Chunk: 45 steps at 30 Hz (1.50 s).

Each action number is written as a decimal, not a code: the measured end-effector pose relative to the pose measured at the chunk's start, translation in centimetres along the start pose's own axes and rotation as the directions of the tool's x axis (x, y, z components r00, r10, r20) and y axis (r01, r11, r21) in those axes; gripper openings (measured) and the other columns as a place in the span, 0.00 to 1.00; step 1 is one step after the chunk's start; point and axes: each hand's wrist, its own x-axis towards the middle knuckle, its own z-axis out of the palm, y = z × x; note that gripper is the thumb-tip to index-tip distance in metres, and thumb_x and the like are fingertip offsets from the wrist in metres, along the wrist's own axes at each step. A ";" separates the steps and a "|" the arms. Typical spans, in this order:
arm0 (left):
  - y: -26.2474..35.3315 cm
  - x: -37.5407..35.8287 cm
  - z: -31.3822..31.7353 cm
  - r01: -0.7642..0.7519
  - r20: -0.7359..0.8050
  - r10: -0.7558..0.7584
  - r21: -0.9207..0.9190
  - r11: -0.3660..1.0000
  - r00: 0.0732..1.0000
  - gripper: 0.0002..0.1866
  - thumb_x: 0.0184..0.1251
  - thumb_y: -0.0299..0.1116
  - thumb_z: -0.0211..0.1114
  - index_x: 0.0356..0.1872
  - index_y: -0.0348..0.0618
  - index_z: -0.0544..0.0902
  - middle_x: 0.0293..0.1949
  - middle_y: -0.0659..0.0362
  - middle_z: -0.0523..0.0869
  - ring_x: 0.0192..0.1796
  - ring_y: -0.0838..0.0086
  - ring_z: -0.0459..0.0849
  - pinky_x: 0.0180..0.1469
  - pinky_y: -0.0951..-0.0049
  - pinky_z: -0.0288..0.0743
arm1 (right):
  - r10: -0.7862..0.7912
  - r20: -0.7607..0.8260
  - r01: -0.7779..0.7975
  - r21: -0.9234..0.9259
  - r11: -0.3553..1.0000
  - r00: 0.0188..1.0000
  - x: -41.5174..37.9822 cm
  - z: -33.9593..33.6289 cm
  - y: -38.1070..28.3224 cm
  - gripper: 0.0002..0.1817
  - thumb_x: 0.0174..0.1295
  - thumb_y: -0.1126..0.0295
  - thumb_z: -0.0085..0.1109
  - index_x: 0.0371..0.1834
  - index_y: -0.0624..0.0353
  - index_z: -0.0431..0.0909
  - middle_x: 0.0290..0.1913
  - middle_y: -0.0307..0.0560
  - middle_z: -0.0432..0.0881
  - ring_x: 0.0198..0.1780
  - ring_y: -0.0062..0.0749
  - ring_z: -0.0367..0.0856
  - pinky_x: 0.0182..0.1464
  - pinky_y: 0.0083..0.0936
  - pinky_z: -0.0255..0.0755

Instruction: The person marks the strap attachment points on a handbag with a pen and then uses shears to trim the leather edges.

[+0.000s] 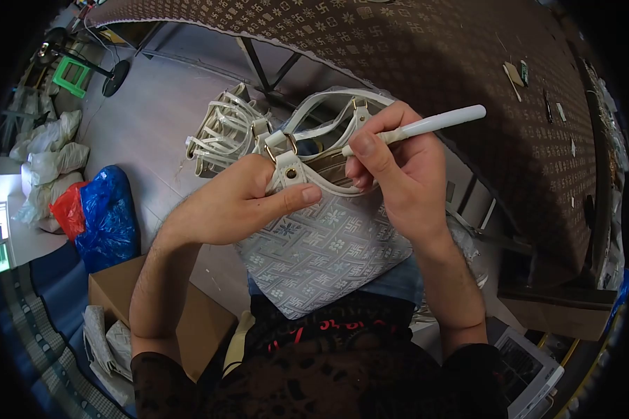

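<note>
My left hand is closed on a handbag with white trim, its thumb lying along the trim below a brass eyelet. White straps and brass-coloured rings rise from the bag's open top. In my right hand is a white pen-shaped tool, gripped between thumb and fingers. Its narrow tip points left over the bag's opening, and the lower fingers rest at the far side of the rim. Silver-grey patterned material spreads over my lap below the trim.
Several bags with white straps are bundled just beyond my left hand. A brown patterned cloth covers the table ahead and right, with small tools on it. Left are a cardboard box, a blue plastic bag and a green stool.
</note>
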 end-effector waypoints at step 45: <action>5.1 5.6 6.7 -0.248 0.176 0.243 0.005 0.969 0.954 0.22 0.74 0.48 0.72 0.46 0.35 0.86 0.32 0.63 0.85 0.37 0.81 0.80 0.40 0.72 0.76 | -0.430 -0.168 0.407 -0.156 0.900 0.887 -8.1 -6.0 -4.0 0.18 0.80 0.67 0.55 0.67 0.65 0.78 0.44 0.45 0.87 0.41 0.17 0.80 0.47 0.18 0.76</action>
